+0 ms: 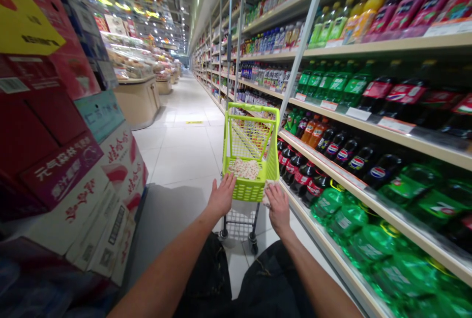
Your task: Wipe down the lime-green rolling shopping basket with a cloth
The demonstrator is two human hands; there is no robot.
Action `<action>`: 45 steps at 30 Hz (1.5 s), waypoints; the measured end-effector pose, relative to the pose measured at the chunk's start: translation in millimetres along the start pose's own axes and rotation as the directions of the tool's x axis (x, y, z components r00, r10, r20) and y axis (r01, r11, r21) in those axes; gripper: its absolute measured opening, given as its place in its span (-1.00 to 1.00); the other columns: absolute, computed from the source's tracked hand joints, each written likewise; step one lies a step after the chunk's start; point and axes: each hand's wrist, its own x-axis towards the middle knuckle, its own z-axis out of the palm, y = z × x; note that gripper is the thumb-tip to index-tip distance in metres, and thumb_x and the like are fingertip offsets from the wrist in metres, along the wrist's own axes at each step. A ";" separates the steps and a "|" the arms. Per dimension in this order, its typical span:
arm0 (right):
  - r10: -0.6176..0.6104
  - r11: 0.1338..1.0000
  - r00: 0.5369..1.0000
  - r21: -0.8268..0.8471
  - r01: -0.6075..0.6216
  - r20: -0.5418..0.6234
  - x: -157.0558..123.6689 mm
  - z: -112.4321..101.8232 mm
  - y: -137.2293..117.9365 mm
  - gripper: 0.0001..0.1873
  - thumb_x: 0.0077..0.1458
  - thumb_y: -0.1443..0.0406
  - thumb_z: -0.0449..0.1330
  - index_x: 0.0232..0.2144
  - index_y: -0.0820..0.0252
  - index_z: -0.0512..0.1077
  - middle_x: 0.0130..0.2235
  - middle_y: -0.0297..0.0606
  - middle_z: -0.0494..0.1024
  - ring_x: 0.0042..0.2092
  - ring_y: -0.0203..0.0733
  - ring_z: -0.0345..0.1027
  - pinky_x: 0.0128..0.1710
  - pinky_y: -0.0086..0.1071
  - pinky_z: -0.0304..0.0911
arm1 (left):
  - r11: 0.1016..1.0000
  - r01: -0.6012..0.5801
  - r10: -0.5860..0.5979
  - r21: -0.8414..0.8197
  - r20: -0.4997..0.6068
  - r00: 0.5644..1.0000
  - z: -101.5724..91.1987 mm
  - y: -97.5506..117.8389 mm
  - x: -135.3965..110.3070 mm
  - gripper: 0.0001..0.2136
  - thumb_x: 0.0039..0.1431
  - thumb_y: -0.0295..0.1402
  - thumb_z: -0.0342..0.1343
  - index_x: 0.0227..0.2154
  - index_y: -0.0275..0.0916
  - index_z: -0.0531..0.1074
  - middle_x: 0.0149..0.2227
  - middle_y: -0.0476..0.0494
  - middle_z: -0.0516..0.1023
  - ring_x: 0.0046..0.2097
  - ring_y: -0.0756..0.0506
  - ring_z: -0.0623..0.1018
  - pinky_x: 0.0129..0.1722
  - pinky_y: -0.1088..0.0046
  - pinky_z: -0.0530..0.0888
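A small lime-green shopping cart (249, 190) stands on the floor right in front of me. In its upper basket lies a crumpled pale cloth (245, 168) with small reddish spots. My left hand (222, 195) is at the basket's near left corner, fingers stretched out and holding nothing. At the near right corner, my right hand (278, 205) presses a second patterned cloth (266, 191) against the cart, its fingers bent over it. Part of that cloth is hidden under the hand.
Long shelves (368, 116) of soda bottles run close along my right, with large green bottles (379, 244) at the bottom. Stacked drink cartons (84, 200) rise on the left. A tiled aisle (184, 146) leads ahead, past a rounded display counter (136, 99).
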 end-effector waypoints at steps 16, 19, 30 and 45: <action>0.024 0.998 0.996 0.055 -0.029 0.084 -11.5 6.3 0.3 -0.53 -0.03 0.56 -0.11 -0.09 0.22 0.36 -0.03 -0.09 0.42 0.09 -0.11 0.17 -0.04 -0.14 0.12 | 0.999 0.006 -0.006 0.033 0.002 1.000 5.1 -2.2 -0.5 -0.30 -0.10 -0.66 -0.21 0.18 -0.24 -0.16 0.27 -0.10 -0.19 0.26 -0.13 -0.16 0.14 -0.04 -0.05; -0.047 0.996 0.996 0.074 0.041 0.080 -7.0 9.0 -21.1 -0.55 0.00 0.53 -0.08 -0.07 0.23 0.34 0.00 -0.11 0.39 0.11 -0.09 0.13 -0.01 -0.11 0.08 | 0.999 -0.019 0.019 0.034 0.001 1.000 5.9 -4.1 -1.3 -0.30 -0.10 -0.66 -0.20 0.18 -0.26 -0.16 0.26 -0.11 -0.19 0.26 -0.12 -0.15 0.14 -0.04 -0.05; -0.197 0.971 0.955 0.176 0.160 0.222 3.1 31.2 -67.0 -0.58 0.01 0.56 -0.02 -0.12 0.19 0.38 -0.05 -0.16 0.44 0.08 -0.14 0.18 -0.04 -0.21 0.15 | 0.995 -0.068 0.064 -0.074 -0.050 0.997 11.0 -16.8 -7.7 -0.32 -0.12 -0.66 -0.21 0.16 -0.29 -0.08 0.26 -0.10 -0.12 0.25 -0.07 -0.11 0.17 0.14 0.01; -0.298 0.935 0.951 0.225 0.274 0.084 39.5 36.2 -94.9 -0.58 0.06 0.51 -0.03 -0.04 0.19 0.33 0.00 -0.14 0.39 0.14 -0.13 0.07 0.01 -0.16 0.14 | 0.946 0.305 -0.309 -0.110 -0.025 0.951 41.4 -45.8 -33.7 -0.36 -0.09 -0.70 -0.26 0.16 -0.36 -0.04 0.25 -0.22 -0.13 0.25 -0.12 -0.09 0.16 0.14 0.04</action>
